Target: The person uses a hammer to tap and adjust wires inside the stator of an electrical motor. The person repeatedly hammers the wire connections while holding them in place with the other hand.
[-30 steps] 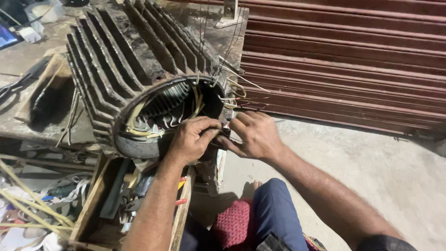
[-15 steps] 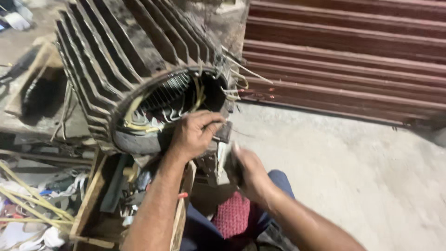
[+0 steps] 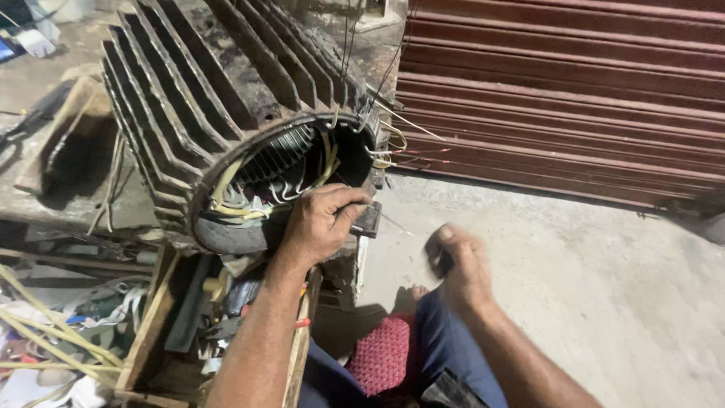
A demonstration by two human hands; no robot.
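A big finned electric motor housing (image 3: pixel 204 98) lies on its side with its open end toward me. Inside the opening I see stator slots, yellow sleeves and loose winding wires (image 3: pixel 287 170). My left hand (image 3: pixel 321 223) grips the lower right rim of the opening, fingers curled over the edge. My right hand (image 3: pixel 457 264) hangs apart from the motor, low above my knee, blurred by motion. Its fingers are curled around something small and dark that I cannot make out. Thin wire ends (image 3: pixel 400 143) stick out at the motor's right side.
A wooden crate (image 3: pixel 162 332) with tools and scraps stands under the motor. Yellow strips and clutter (image 3: pixel 45 340) lie at the lower left. A red-brown roller shutter (image 3: pixel 566 91) closes the right background above a concrete floor (image 3: pixel 604 279). My knee in blue cloth (image 3: pixel 438 347) is below.
My right hand has left the motor's rim and dropped down toward my knee. My left hand stays on the rim. The view has moved closer to the motor.
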